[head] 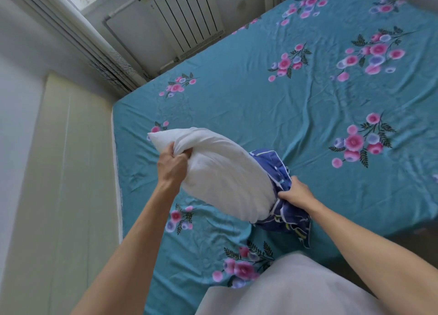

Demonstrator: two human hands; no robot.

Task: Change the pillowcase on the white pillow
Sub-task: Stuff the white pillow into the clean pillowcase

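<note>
Both hands hold the white pillow (pixel 220 174) above the bed (pixel 308 101), near its front left corner. My left hand (pixel 171 164) grips the bare end; my right hand (pixel 295 191) clutches the blue pillowcase (pixel 284 210), bunched over the other end. Most of the pillow is exposed, so I judge it half done. Both forearms reach forward.

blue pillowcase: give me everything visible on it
The pillowcase is dark blue cloth with white stripes and small yellow marks. It is bunched and crumpled around the lower right end of the white pillow, most of which is bare. The right hand grips its gathered folds. It hangs just above the teal flowered sheet.
</note>
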